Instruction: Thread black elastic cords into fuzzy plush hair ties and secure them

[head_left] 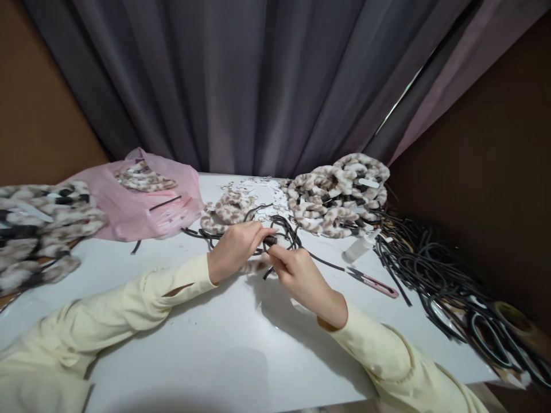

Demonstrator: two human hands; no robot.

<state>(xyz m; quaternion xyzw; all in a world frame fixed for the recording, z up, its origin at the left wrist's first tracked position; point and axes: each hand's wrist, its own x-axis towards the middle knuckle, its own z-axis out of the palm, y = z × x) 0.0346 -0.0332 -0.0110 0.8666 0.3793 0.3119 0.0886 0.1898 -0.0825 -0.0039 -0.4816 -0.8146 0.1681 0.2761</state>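
My left hand [237, 248] and my right hand [303, 280] meet over the middle of the white table. Both are closed, with fingers pinching a dark wrapped bundle of black cord [270, 241] between them. A spotted plush strip [253, 266] shows beneath the hands; whether it joins the cord is hidden by my fingers. Loose loops of black cord [289, 225] lie just behind. Another coiled plush piece [233, 206] rests beyond my left hand. To the right of my right hand lie pink-handled thread snips [373, 283].
A pink plastic bag [142, 215] and a plush pile [47, 229] occupy the left. At the back right sits another plush heap [336, 192], with a small clear bottle [360, 248] before it. A tangle of black cords [424, 261] covers the right edge. Small metal rings [262, 186] lie behind.
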